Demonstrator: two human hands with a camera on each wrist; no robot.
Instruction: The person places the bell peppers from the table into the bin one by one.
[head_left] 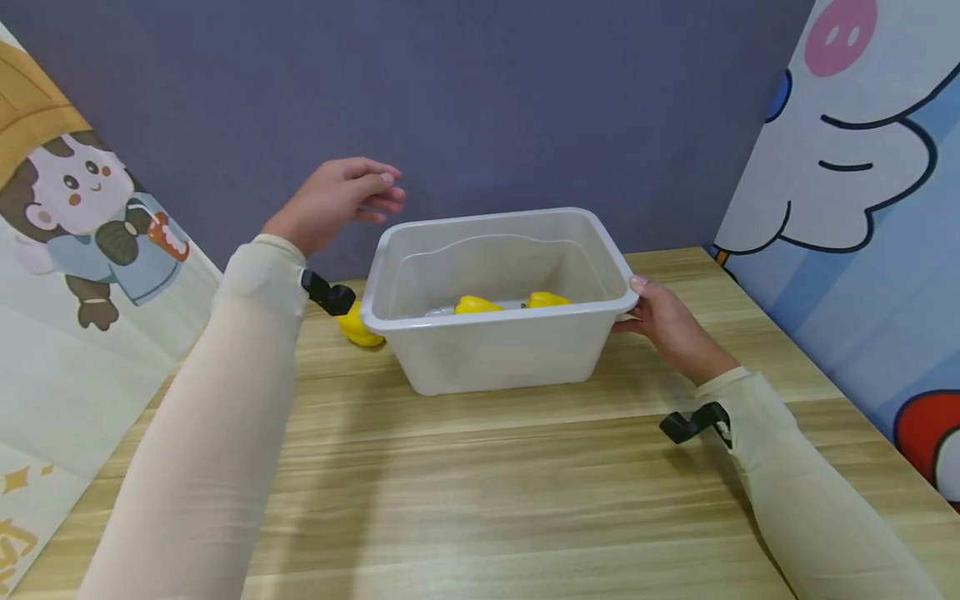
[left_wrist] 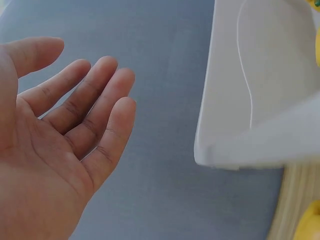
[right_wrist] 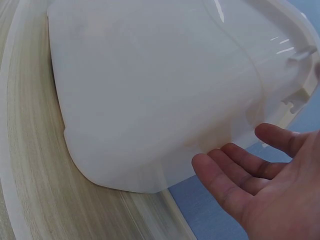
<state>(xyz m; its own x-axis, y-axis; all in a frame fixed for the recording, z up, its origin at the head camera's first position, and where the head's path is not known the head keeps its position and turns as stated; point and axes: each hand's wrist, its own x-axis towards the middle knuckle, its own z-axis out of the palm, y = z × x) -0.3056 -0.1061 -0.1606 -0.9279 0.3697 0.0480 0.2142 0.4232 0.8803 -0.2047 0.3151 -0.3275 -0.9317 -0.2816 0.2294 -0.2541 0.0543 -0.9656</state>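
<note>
We note a translucent white plastic bin (head_left: pixel 498 333), rectangular w/ rounded corners and a flared rim, standing upright on the wooden table (head_left: pixel 480 483) near its far edge, in front of the purple wall (head_left: pixel 450 92). Inside, at the bottom, two yellow objects (head_left: pixel 477 305) show; we cannot tell what they are. A third yellow object (head_left: pixel 358 329) lies on the table just beside the bin's left side.

Right hand (head_left: pixel 670 327): at the bin's right rim, thumb on the lip in head view; fingers nearly straight, apart, not clamped. Right wrist view shows what head view hides: the fingers (right_wrist: pixel 235 175) sit under the rim by the bin's wall, palm open, plus the rim's underside ribs.

Left hand (head_left: pixel 337 200): raised above and left of the bin's far-left corner, touching nothing. Left wrist view confirms palm open, fingers (left_wrist: pixel 95 115) relaxed and slightly spread, holding nothing, w/ the bin's corner (left_wrist: pixel 235 130) apart from it.

Cartoon panels (head_left: pixel 847 167) flank the table.
</note>
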